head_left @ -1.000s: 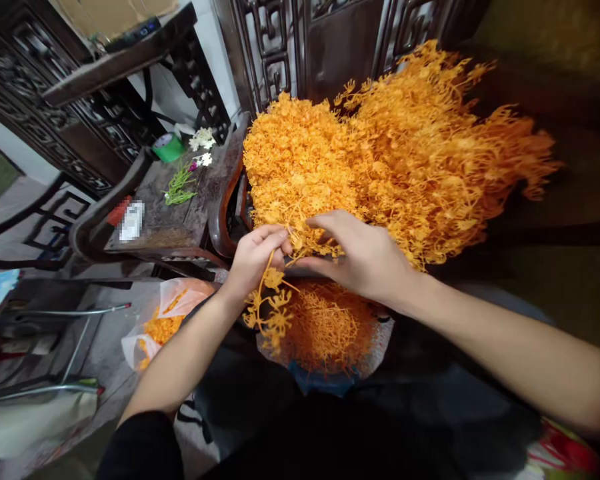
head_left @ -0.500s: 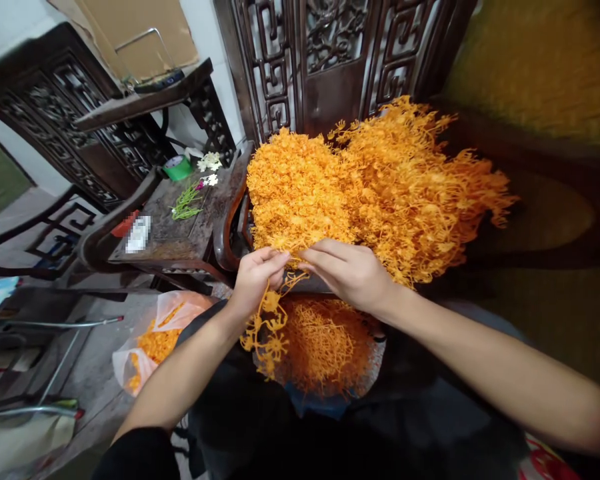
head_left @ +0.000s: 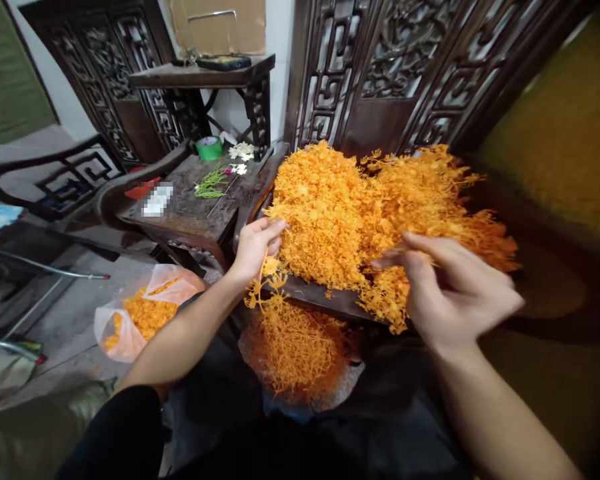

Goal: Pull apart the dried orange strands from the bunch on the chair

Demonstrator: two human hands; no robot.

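My left hand (head_left: 259,248) is closed on an orange flower strand (head_left: 273,279), which hangs below its fingers at the left front of the seat. Fine-petalled orange pieces lie in a big pile (head_left: 320,213), with a looser, stringy pile (head_left: 430,193) to its right. My right hand (head_left: 450,283) is over the front of the looser pile, thumb and fingers drawn together; blur hides what they may hold. Below the seat edge, thin orange stems fill a container (head_left: 300,350) near my lap.
At the left, a dark wooden side table (head_left: 180,223) bears green tape (head_left: 209,148), white flowers (head_left: 241,152), green stems (head_left: 211,183) and a red item (head_left: 143,189). A plastic bag (head_left: 125,333) of orange pieces sits on the floor.
My hands were close together and have parted. My right hand has moved right, over the looser pile; my left still holds the strand. The camera view has turned.
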